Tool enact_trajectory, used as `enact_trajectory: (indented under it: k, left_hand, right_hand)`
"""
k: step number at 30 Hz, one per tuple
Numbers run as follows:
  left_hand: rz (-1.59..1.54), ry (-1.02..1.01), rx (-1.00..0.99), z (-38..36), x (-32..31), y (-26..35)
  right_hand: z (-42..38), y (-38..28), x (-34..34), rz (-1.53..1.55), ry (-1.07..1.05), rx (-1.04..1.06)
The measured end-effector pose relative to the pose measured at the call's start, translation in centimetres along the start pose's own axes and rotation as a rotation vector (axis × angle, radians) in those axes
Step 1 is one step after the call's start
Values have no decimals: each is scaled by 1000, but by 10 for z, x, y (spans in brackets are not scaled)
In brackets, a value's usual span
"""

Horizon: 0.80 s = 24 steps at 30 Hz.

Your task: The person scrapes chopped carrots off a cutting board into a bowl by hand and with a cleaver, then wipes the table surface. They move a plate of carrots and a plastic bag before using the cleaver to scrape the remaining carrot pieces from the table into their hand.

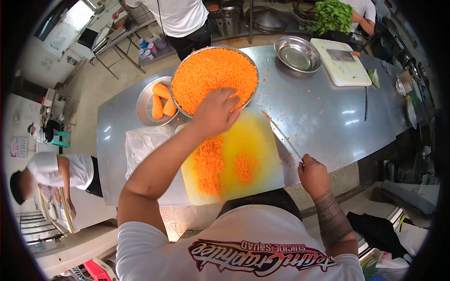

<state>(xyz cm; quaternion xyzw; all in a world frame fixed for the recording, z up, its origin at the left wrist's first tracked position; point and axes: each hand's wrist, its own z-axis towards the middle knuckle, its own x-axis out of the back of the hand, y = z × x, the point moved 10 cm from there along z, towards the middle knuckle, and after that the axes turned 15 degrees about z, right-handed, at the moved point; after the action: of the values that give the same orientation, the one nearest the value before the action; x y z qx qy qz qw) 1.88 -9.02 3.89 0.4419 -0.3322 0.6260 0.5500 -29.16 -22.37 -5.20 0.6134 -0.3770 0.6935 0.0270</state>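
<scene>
My left hand [216, 112] reaches over the near rim of a large metal bowl [257, 83], fingers apart, against the heap of finely chopped carrot [213, 70] that fills it. In my right hand [314, 175] is the handle of a kitchen knife [285, 139], its blade slanting away to the upper left beside the board. Two piles of chopped carrot, a larger one [208, 164] and a smaller one [244, 167], lie on the yellow-stained cutting board [267, 161] in front of me.
Peeled carrots [158, 107] sit in a smaller metal bowl [143, 110] at left, above a clear plastic bag [145, 143]. Farther right are a metal bowl [296, 55] and a white board [349, 75] bearing a cleaver [340, 55]. Other people stand around the steel table [323, 126].
</scene>
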Motion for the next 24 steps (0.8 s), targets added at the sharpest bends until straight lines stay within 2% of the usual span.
enact_trajectory:
  k: [2,5,8,11,12,15,18,24]
  left_hand:
    - [-56,136,0,-36,12,11]
    - [-40,225,222,-105,11,-20]
    - [97,343,397,-170,14,-58]
    - [-150,336,779,-228,-29,-119]
    - [-397,271,976,-233,-43,-128]
    - [-1004,335,1258,-220,-95,-123]
    - [-1220,344,1274,-159,-103,-89]
    - [-997,455,1338,-142,-98,-102]
  right_hand:
    - [14,-14,-10,-11,63,90]
    - [23,-44,-40,-49,48,201]
    - [19,-83,-79,-9,-69,256]
    - [-2,-117,-94,-6,-196,295]
    - [-9,-116,-97,21,-223,292]
    - [-12,-104,-78,85,-219,221]
    - [-19,-82,-59,129,-157,174]
    - [-48,-26,-27,138,-44,-106]
